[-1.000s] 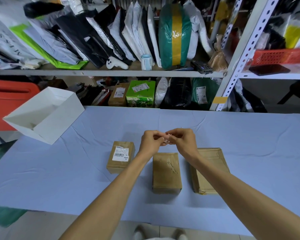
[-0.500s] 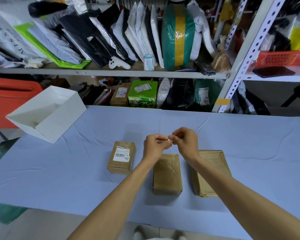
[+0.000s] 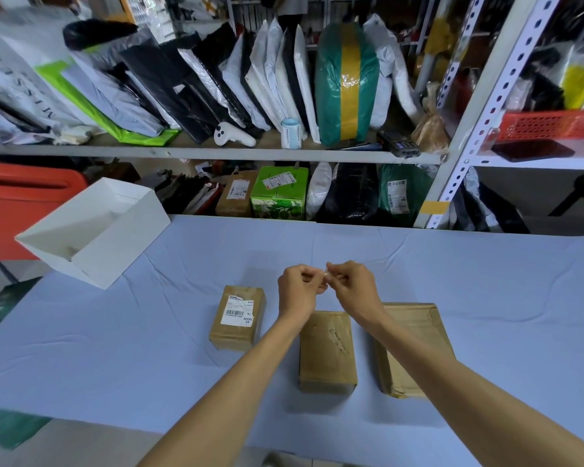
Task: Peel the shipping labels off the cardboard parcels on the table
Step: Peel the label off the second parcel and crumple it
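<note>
Three brown cardboard parcels lie in a row on the blue-covered table [image 3: 115,348]. The left parcel [image 3: 231,335] carries a white shipping label [image 3: 239,310] with a barcode on top. The middle parcel [image 3: 327,352] and the right parcel [image 3: 415,345] show bare tops with no label. Above the middle parcel, my left hand [image 3: 299,291] and my right hand [image 3: 353,284] meet, fingers curled, pinching a small crumpled piece of label [image 3: 326,275] between them. Most of that scrap is hidden by my fingers.
A white open box [image 3: 91,261] sits tilted at the table's back left corner. Behind the table stands a shelf rack [image 3: 466,150] packed with mail bags and parcels. An orange crate [image 3: 24,197] is at the far left.
Both hands have stayed together above the middle parcel, working the small scrap between the fingertips. The parcels have not moved.
</note>
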